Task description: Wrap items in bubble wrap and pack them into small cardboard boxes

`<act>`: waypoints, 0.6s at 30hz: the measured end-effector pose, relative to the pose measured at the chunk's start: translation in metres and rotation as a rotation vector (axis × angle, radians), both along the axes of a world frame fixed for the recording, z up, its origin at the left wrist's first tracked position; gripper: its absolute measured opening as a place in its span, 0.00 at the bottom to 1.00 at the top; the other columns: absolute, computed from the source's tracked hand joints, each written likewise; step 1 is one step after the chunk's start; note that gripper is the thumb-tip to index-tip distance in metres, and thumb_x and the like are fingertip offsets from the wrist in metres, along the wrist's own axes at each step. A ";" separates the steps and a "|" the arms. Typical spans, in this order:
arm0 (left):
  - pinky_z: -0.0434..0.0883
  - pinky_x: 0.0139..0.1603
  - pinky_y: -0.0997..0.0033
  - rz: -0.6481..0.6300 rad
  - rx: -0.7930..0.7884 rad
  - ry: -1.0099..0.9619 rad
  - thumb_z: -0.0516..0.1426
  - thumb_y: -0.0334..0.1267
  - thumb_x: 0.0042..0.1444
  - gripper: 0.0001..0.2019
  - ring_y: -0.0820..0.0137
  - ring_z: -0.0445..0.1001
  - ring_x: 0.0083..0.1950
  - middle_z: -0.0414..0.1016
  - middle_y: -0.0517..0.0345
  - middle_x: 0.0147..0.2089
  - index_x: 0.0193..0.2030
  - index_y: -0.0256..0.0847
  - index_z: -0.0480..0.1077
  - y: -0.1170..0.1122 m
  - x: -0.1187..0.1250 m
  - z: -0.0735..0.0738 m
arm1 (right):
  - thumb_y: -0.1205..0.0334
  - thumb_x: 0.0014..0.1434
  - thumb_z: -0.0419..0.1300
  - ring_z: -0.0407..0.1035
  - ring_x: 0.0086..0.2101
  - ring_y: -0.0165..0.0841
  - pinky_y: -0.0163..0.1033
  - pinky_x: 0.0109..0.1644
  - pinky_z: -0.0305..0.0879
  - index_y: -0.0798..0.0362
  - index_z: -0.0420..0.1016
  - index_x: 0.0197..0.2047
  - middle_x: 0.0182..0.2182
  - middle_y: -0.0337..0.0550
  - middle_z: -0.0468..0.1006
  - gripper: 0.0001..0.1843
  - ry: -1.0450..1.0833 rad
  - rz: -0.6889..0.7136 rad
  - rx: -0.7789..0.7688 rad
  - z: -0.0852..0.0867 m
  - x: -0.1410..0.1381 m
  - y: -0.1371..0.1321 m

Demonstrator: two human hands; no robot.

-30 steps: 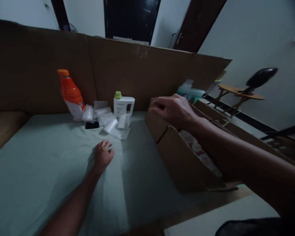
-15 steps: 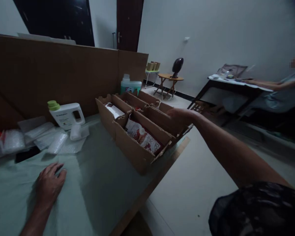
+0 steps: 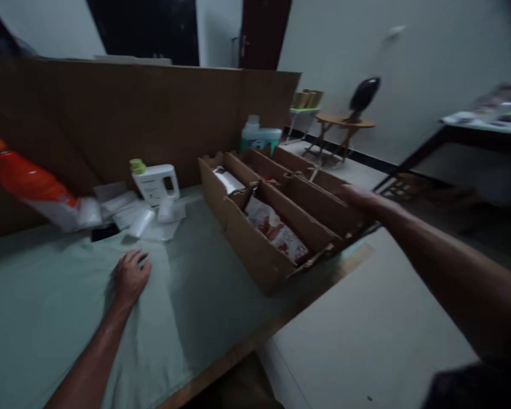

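Brown corrugated cardboard box (image 3: 255, 255) with inner dividers sits open-topped on the counter (image 3: 46, 318), which is draped in pale green cloth. The right hand (image 3: 360, 199) lies on the box's far rim. Motion blur hides the fingers, so I cannot tell whether that grip is closed on the cardboard or merely resting on it. The left hand (image 3: 130, 275) is flat on the cloth to the left of the box, palm down, its grip apart and holding nothing. Inside the box a red-and-white printed packet (image 3: 275, 227) lies in the near compartment and a white packet (image 3: 227, 180) in the one beyond. Left of the box stand a white jug with a green cap (image 3: 155, 182), clear bubble-wrap pouches (image 3: 140, 218) and a blurred orange bottle (image 3: 25, 182); behind the box stands a teal-and-white bottle (image 3: 259, 136). The box looks light but floppy. Its thin walls would likely buckle under a one-sided pull, so the stiffer corners or the base seem the safest holds.
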State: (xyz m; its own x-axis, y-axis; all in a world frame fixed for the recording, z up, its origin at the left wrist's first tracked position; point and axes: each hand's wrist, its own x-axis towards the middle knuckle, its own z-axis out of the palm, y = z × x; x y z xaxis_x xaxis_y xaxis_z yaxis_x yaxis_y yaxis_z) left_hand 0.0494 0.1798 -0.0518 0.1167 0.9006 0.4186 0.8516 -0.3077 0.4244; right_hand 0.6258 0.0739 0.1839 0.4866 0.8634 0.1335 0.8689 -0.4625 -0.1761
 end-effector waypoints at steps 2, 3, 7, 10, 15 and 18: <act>0.70 0.61 0.52 0.029 -0.007 0.006 0.50 0.40 0.52 0.17 0.53 0.76 0.55 0.79 0.41 0.52 0.41 0.39 0.78 0.001 0.002 0.001 | 0.63 0.60 0.66 0.71 0.25 0.33 0.44 0.29 0.56 0.52 0.79 0.19 0.25 0.56 0.82 0.17 -0.068 -0.091 0.047 0.021 -0.008 0.002; 0.70 0.61 0.54 0.044 -0.009 0.009 0.50 0.39 0.52 0.17 0.54 0.75 0.55 0.79 0.42 0.52 0.41 0.39 0.78 0.003 0.001 0.001 | 0.57 0.62 0.64 0.73 0.28 0.34 0.45 0.30 0.56 0.51 0.80 0.21 0.29 0.58 0.83 0.19 -0.125 -0.127 0.129 0.034 -0.016 0.006; 0.69 0.62 0.58 0.067 -0.002 0.008 0.51 0.38 0.52 0.17 0.56 0.75 0.57 0.79 0.45 0.53 0.43 0.39 0.78 0.006 0.000 -0.005 | 0.43 0.66 0.56 0.74 0.41 0.33 0.47 0.36 0.58 0.52 0.85 0.39 0.39 0.54 0.84 0.23 -0.328 0.027 0.551 0.088 -0.091 0.031; 0.69 0.62 0.56 0.049 0.020 -0.007 0.51 0.38 0.53 0.16 0.55 0.75 0.56 0.80 0.46 0.53 0.42 0.41 0.78 0.004 0.000 -0.007 | 0.66 0.60 0.62 0.73 0.39 0.33 0.40 0.43 0.63 0.58 0.83 0.42 0.39 0.49 0.83 0.10 -0.242 0.298 0.554 0.103 -0.191 0.065; 0.71 0.59 0.50 -0.018 0.083 -0.023 0.50 0.40 0.55 0.16 0.51 0.76 0.53 0.80 0.39 0.50 0.40 0.38 0.77 0.006 -0.003 -0.013 | 0.65 0.62 0.61 0.73 0.37 0.26 0.28 0.40 0.66 0.52 0.80 0.40 0.39 0.34 0.84 0.06 0.071 0.604 0.354 0.061 -0.340 0.148; 0.72 0.58 0.51 -0.047 0.125 -0.003 0.49 0.41 0.57 0.16 0.51 0.77 0.52 0.79 0.39 0.49 0.41 0.37 0.77 0.010 -0.005 -0.021 | 0.59 0.64 0.62 0.75 0.33 0.26 0.29 0.37 0.68 0.50 0.79 0.43 0.37 0.34 0.83 0.07 0.368 0.749 0.335 0.035 -0.366 0.189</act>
